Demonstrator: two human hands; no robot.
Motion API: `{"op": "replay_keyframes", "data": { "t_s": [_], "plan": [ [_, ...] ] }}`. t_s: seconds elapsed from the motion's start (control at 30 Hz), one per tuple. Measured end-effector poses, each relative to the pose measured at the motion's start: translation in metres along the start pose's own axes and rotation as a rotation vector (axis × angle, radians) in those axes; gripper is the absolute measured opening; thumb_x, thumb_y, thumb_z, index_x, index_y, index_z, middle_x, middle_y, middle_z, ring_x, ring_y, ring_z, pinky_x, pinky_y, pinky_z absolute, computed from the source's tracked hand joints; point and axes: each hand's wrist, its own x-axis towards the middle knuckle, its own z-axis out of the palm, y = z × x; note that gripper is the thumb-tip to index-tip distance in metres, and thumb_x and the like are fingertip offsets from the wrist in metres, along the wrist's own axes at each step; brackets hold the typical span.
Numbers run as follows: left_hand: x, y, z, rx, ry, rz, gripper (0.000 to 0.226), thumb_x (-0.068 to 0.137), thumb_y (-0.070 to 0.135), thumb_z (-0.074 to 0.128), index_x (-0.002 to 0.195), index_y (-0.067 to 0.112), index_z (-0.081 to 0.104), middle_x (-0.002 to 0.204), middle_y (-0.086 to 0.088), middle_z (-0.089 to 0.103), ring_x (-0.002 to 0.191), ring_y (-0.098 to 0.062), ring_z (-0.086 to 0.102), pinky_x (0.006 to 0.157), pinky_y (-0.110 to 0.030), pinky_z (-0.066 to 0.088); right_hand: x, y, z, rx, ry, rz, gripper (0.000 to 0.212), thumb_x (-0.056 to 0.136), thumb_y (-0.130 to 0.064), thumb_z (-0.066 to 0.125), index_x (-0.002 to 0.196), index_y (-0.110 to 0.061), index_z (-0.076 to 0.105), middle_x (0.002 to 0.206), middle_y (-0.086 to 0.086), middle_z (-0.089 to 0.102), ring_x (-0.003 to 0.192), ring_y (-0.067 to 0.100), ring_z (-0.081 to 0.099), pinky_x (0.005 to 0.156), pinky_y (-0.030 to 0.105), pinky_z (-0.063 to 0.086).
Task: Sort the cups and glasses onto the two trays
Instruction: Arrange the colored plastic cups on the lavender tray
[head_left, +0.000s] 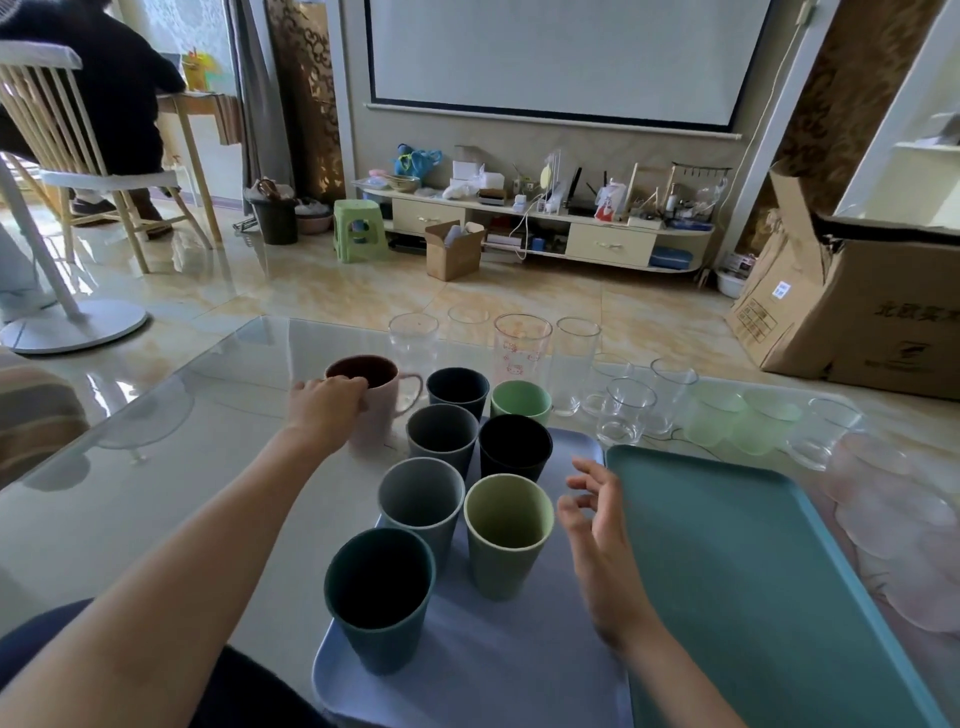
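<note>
Cups, opaque: six tumblers stand on the lavender tray (519, 670) in two rows, among them the near teal tumbler (376, 597) and the pale green tumbler (506, 538); a dark blue tumbler (457, 391) and a mint cup (521, 401) stand at or just beyond its far edge, placement unclear.

Pink mug (375, 400): on the surface, just left of the lavender tray's far end, handle pointing right. Left hand (324, 410) is on its left wall, fingers (349, 387) curled over the rim; appears closed on it, though contact on the hidden side cannot be confirmed.

Right hand (602, 540): over the gap between the two trays, fingers spread and loose, holding nothing.

Glasses, clear and tinted: a group toward the far edge of the surface, including the printed tall glass (522, 348); none yet on the teal tray (753, 571), which sits bare at the right.

Handling note, judged: lift the mug straight up to clear the neighbouring tumblers, then set it in the free space on the lavender tray, handle turned away from the rows. Thin glasses nearby would tip easily if brushed.
</note>
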Motion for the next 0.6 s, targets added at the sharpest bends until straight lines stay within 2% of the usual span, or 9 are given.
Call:
{"op": "replay_keyframes", "data": {
  "t_s": [0.1, 0.17, 0.23, 0.3, 0.33, 0.4, 0.47, 0.5, 0.6],
  "plan": [
    [-0.002, -0.005, -0.018, -0.266, 0.104, -0.146, 0.016, 0.09, 0.006, 0.044, 0.103, 0.004, 0.055, 0.105, -0.02, 0.059, 0.099, -0.039, 0.057, 0.086, -0.045, 0.048, 0.006, -0.005, -0.008, -0.016, 0.018, -0.024, 0.04, 0.07, -0.061, 0.043, 0.108, -0.05, 0.039, 0.113, -0.007, 0.048, 0.106, 0.016, 0.049, 0.083, 0.022, 0.041],
    [-0.002, -0.007, -0.032, -0.425, 0.197, -0.15, 0.011, 0.09, 0.003, 0.041, 0.091, 0.001, 0.052, 0.097, -0.023, 0.056, 0.093, -0.041, 0.055, 0.08, -0.049, 0.046, 0.008, -0.014, -0.009, 0.0, 0.03, -0.057, 0.039, 0.07, -0.057, 0.046, 0.108, -0.047, 0.041, 0.111, -0.004, 0.05, 0.104, 0.018, 0.05, 0.085, 0.026, 0.043],
    [-0.007, 0.002, -0.05, -0.431, 0.29, -0.045, 0.013, 0.09, 0.003, 0.043, 0.077, 0.004, 0.044, 0.088, -0.021, 0.055, 0.082, -0.037, 0.054, 0.066, -0.042, 0.04, 0.007, -0.026, -0.008, -0.006, 0.034, -0.096, 0.033, 0.075, -0.051, 0.049, 0.107, -0.046, 0.041, 0.111, -0.004, 0.05, 0.105, 0.016, 0.05, 0.086, 0.029, 0.045],
    [-0.018, 0.019, -0.069, -0.402, 0.368, 0.074, 0.017, 0.091, 0.006, 0.046, 0.075, 0.007, 0.042, 0.086, -0.019, 0.057, 0.076, -0.033, 0.054, 0.062, -0.036, 0.038, 0.005, -0.038, -0.007, -0.014, 0.035, -0.14, 0.027, 0.081, -0.043, 0.05, 0.106, -0.046, 0.041, 0.113, -0.005, 0.049, 0.107, 0.012, 0.051, 0.089, 0.031, 0.046],
    [-0.026, 0.028, -0.079, -0.401, 0.41, 0.133, 0.016, 0.092, 0.007, 0.048, 0.076, 0.007, 0.044, 0.087, -0.017, 0.059, 0.075, -0.032, 0.054, 0.063, -0.036, 0.04, 0.003, -0.044, -0.007, -0.008, 0.037, -0.158, 0.027, 0.082, -0.041, 0.05, 0.106, -0.047, 0.041, 0.114, -0.006, 0.049, 0.107, 0.011, 0.051, 0.089, 0.029, 0.047],
    [-0.046, 0.044, -0.097, -0.435, 0.467, 0.24, 0.012, 0.092, 0.009, 0.051, 0.08, 0.005, 0.048, 0.088, -0.014, 0.06, 0.076, -0.03, 0.054, 0.064, -0.037, 0.043, -0.003, -0.057, -0.011, 0.023, 0.042, -0.176, 0.029, 0.085, -0.039, 0.051, 0.11, -0.049, 0.039, 0.118, -0.011, 0.048, 0.103, 0.002, 0.052, 0.082, 0.018, 0.047],
    [-0.07, 0.058, -0.11, -0.475, 0.471, 0.344, 0.009, 0.091, 0.01, 0.053, 0.084, 0.006, 0.051, 0.09, -0.012, 0.061, 0.079, -0.028, 0.055, 0.067, -0.036, 0.045, -0.01, -0.068, -0.019, 0.045, 0.037, -0.182, 0.036, 0.091, -0.031, 0.053, 0.12, -0.045, 0.037, 0.12, -0.019, 0.046, 0.095, -0.008, 0.053, 0.072, 0.007, 0.046],
    [-0.082, 0.063, -0.116, -0.486, 0.453, 0.391, 0.008, 0.091, 0.011, 0.054, 0.085, 0.006, 0.053, 0.091, -0.011, 0.062, 0.08, -0.027, 0.056, 0.069, -0.037, 0.047, -0.012, -0.074, -0.024, 0.048, 0.039, -0.187, 0.04, 0.093, -0.027, 0.053, 0.124, -0.043, 0.035, 0.122, -0.021, 0.045, 0.094, -0.009, 0.055, 0.071, 0.007, 0.046],
    [-0.12, 0.078, -0.131, -0.51, 0.339, 0.511, 0.007, 0.09, 0.013, 0.056, 0.088, 0.007, 0.057, 0.096, -0.006, 0.063, 0.086, -0.021, 0.058, 0.074, -0.034, 0.05, -0.019, -0.09, -0.039, 0.072, 0.036, -0.202, 0.044, 0.091, -0.034, 0.05, 0.128, -0.047, 0.032, 0.129, -0.017, 0.043, 0.099, 0.008, 0.061, 0.079, 0.022, 0.051]
  ]
}}
